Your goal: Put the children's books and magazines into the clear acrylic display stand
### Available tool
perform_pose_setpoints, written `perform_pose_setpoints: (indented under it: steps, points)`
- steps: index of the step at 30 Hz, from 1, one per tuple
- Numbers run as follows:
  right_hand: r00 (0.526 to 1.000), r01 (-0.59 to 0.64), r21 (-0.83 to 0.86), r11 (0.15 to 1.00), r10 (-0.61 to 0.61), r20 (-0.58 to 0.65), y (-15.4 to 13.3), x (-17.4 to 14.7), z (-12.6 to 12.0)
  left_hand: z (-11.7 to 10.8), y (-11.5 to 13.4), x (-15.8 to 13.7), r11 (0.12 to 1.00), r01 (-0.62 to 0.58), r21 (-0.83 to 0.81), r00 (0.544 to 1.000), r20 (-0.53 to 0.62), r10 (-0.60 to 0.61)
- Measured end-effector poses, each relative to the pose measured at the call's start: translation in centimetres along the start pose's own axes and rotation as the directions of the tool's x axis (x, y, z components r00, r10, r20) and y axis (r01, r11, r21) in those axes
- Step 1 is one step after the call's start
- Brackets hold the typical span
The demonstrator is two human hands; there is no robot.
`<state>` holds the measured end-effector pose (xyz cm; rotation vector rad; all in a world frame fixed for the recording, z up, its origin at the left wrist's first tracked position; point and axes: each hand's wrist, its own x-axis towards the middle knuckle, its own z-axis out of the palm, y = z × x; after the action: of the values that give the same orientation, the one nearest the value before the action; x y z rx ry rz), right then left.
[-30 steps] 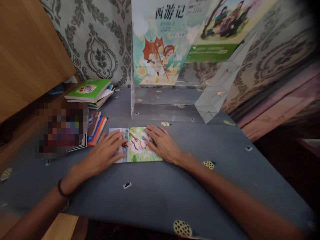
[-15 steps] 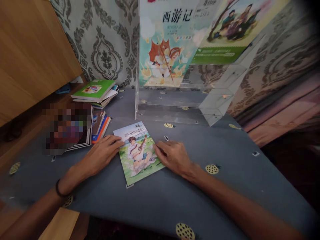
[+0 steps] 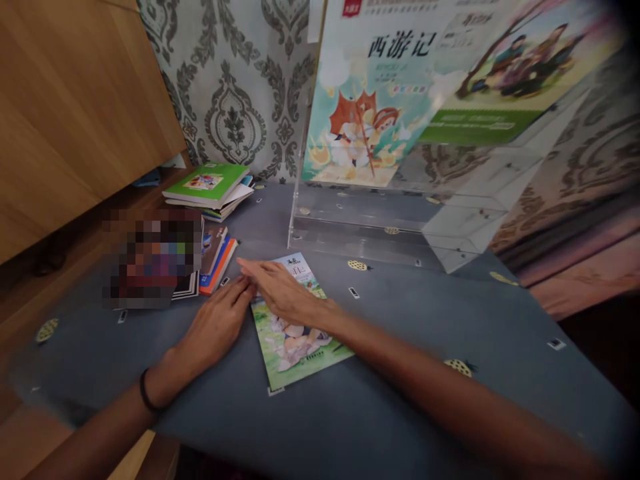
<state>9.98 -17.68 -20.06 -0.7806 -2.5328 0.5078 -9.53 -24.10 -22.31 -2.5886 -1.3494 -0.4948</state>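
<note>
Head view: your right hand (image 3: 283,293), flat, crosses above the booklet (image 3: 300,348), whose long axis slants away leftward; your left hand (image 3: 220,321), grip hidden, sits at its left edge.

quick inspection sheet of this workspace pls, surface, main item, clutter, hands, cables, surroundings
Surface: grey-blue tablecloth with pineapple prints.
Job's things: illustrated book lying flat, cover up, set at a slant, its upper part partly covered by a hand.
Clutter: green-topped book stack at the far left; nearer, a pixelated dark book beside orange and blue books.
Hands: left hand at the book's left edge, grip unclear; right hand over its upper part, fingers outstretched, tips by the left hand's.
Cables: nothing seen.
Surroundings: transparent stand behind, holding two large-covered books; wooden cabinet left; patterned wall.
</note>
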Motion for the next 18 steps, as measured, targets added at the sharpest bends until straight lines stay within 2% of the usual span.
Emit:
perform_pose_setpoints:
  steps: [5, 10, 14, 18]
  points:
    - [1.000, 0.003, -0.005, 1.000, -0.003, 0.023, 0.64, 0.91, 0.92, -0.25, -0.21, 0.51, 0.996, 0.012, -0.092, 0.999, -0.034, -0.015]
    - [1.000, 0.007, -0.037, 0.999, -0.007, 0.008, 0.72, 0.81, 1.19, -0.30, -0.29, 0.68, 0.995, 0.010, -0.104, 0.999, -0.033, -0.013]
    - [0.999, -0.031, -0.126, 0.992, 0.026, -0.042, 0.47, 0.85, 1.22, -0.21, -0.36, 0.63, 0.995, 0.011, -0.097, 0.999, -0.041, -0.016]
    - [0.999, -0.042, -0.203, 0.978, 0.038, -0.021, 0.42, 1.08, 1.04, -0.02, -0.43, 0.54, 0.996, 0.009, -0.088, 0.999, -0.045, -0.013]
